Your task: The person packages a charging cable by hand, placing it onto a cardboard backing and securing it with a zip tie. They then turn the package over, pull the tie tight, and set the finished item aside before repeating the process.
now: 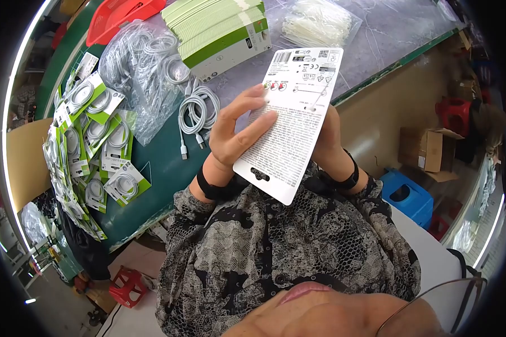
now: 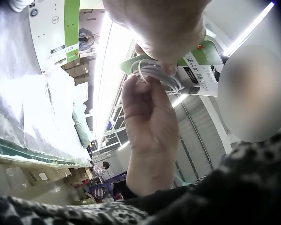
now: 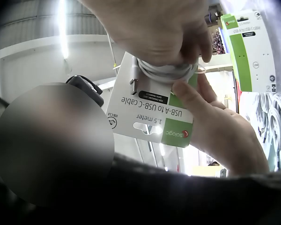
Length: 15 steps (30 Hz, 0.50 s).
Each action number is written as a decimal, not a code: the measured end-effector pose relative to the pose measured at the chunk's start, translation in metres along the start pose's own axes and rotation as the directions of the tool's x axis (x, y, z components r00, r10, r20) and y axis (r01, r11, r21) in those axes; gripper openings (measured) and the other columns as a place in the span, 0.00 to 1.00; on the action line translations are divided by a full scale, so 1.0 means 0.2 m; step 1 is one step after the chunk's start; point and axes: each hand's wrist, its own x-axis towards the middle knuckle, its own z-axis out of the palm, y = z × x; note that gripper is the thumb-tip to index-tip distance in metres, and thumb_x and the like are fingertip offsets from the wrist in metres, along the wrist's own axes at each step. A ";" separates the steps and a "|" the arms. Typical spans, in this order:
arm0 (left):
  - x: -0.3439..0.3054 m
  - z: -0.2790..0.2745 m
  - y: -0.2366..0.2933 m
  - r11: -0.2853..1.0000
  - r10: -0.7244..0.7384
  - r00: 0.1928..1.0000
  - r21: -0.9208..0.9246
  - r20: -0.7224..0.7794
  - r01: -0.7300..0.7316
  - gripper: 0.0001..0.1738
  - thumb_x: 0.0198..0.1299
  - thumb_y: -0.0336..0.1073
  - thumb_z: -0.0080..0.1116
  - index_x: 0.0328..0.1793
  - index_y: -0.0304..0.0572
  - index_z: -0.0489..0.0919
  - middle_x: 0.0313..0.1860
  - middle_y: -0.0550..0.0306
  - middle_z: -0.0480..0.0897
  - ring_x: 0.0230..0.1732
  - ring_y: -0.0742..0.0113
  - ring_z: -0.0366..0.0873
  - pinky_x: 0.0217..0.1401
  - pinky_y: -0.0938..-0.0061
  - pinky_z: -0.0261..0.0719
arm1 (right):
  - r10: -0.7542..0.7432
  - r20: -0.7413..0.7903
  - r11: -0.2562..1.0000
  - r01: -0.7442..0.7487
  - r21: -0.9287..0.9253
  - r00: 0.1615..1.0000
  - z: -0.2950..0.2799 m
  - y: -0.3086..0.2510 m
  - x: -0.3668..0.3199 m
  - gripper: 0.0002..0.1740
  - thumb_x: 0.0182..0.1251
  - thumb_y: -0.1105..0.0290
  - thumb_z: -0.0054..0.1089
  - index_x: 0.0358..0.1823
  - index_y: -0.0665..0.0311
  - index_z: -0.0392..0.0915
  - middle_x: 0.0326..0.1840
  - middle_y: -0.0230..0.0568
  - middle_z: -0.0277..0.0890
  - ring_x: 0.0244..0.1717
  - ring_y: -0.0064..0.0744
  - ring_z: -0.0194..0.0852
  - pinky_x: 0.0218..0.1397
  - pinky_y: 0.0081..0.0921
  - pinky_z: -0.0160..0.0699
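A white-backed card [image 1: 289, 121] is tilted in front of the chest. The left hand [image 1: 236, 126] has its fingers spread on the printed back; in the right wrist view the thumb of this hand [image 3: 225, 126] presses the green and white front [image 3: 150, 112]. A coiled white cable [image 3: 164, 72] lies against that front. Mostly behind the card is the right hand [image 1: 331, 135]. In the left wrist view the fingertips of the right hand [image 2: 152, 126] pinch at the coil [image 2: 157, 77], where a thin white strand loops.
Carded cables [image 1: 98, 135] are piled at the table's left. Bagged cables [image 1: 138, 73], loose coils [image 1: 199, 109], a stack of cards [image 1: 219, 36], a red tray [image 1: 115, 19] and a bag of thin white ties [image 1: 317, 25] lie on the table. A blue stool [image 1: 407, 196] stands at right.
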 end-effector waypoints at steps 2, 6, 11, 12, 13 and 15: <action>0.00 0.00 0.00 0.999 0.031 0.999 0.008 0.019 -0.031 0.23 0.41 0.22 0.69 0.48 0.39 0.83 0.48 0.46 0.75 0.53 0.46 0.78 0.56 0.61 0.81 | 0.040 0.016 0.998 -0.041 0.041 0.999 0.00 0.03 -0.03 0.20 0.51 0.79 0.66 0.48 0.66 0.76 0.45 0.46 0.79 0.45 0.47 0.80 0.44 0.32 0.78; 0.00 0.01 0.00 0.998 0.051 0.998 0.021 0.031 -0.052 0.24 0.39 0.23 0.69 0.48 0.39 0.83 0.48 0.47 0.74 0.53 0.46 0.78 0.55 0.60 0.81 | 0.152 0.033 0.979 -0.155 0.135 0.988 0.00 0.04 -0.06 0.21 0.50 0.78 0.68 0.48 0.66 0.76 0.46 0.46 0.79 0.46 0.45 0.80 0.45 0.31 0.78; -0.01 0.02 0.00 0.999 0.047 0.997 -0.003 0.060 -0.047 0.24 0.39 0.23 0.68 0.48 0.38 0.82 0.48 0.47 0.74 0.53 0.45 0.78 0.54 0.59 0.81 | 0.176 -0.029 0.969 -0.168 0.184 0.984 0.04 0.03 -0.07 0.21 0.51 0.78 0.68 0.48 0.67 0.76 0.45 0.45 0.79 0.46 0.43 0.80 0.46 0.30 0.78; -0.01 0.03 0.00 0.998 0.057 0.997 -0.006 0.056 -0.057 0.24 0.38 0.23 0.68 0.48 0.38 0.82 0.47 0.47 0.73 0.52 0.45 0.78 0.54 0.59 0.81 | 0.158 -0.052 0.971 -0.145 0.188 0.986 0.04 0.04 -0.07 0.21 0.51 0.78 0.68 0.48 0.67 0.76 0.45 0.45 0.79 0.46 0.42 0.81 0.46 0.30 0.78; -0.01 0.04 0.00 0.998 0.066 0.996 -0.010 0.052 -0.066 0.24 0.38 0.23 0.68 0.48 0.37 0.82 0.47 0.47 0.73 0.52 0.45 0.78 0.55 0.58 0.81 | 0.159 -0.053 0.971 -0.146 0.189 0.986 0.04 0.04 -0.07 0.21 0.51 0.78 0.68 0.48 0.67 0.76 0.45 0.45 0.79 0.46 0.42 0.81 0.46 0.30 0.78; -0.02 0.05 0.00 0.998 0.067 0.997 -0.003 0.047 -0.067 0.24 0.39 0.23 0.68 0.48 0.37 0.82 0.48 0.46 0.73 0.52 0.45 0.78 0.55 0.58 0.81 | 0.217 0.045 0.947 -0.222 0.231 0.975 0.01 0.03 -0.06 0.19 0.53 0.77 0.67 0.48 0.66 0.76 0.44 0.44 0.80 0.45 0.42 0.80 0.45 0.29 0.78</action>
